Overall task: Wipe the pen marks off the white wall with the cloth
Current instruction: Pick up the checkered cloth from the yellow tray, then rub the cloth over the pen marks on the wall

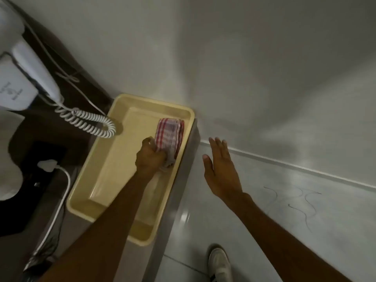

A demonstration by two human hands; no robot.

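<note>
A folded red-and-white checked cloth [169,134] lies in the far right part of a cream plastic tray [114,165]. My left hand [149,157] is closed on the cloth's near end inside the tray. My right hand [220,169] hovers flat with fingers spread, to the right of the tray, holding nothing. Thin dark pen marks [305,206] curl across the white surface at the lower right, beside my right forearm. The white wall [244,68] fills the upper right.
The tray rests on a grey ledge [179,192]. A white coiled cord [89,121] from a wall-mounted handset [38,72] hangs over the tray's left rim. A white plug and cable [53,167] lie at the left. A shoe [220,263] shows at the bottom.
</note>
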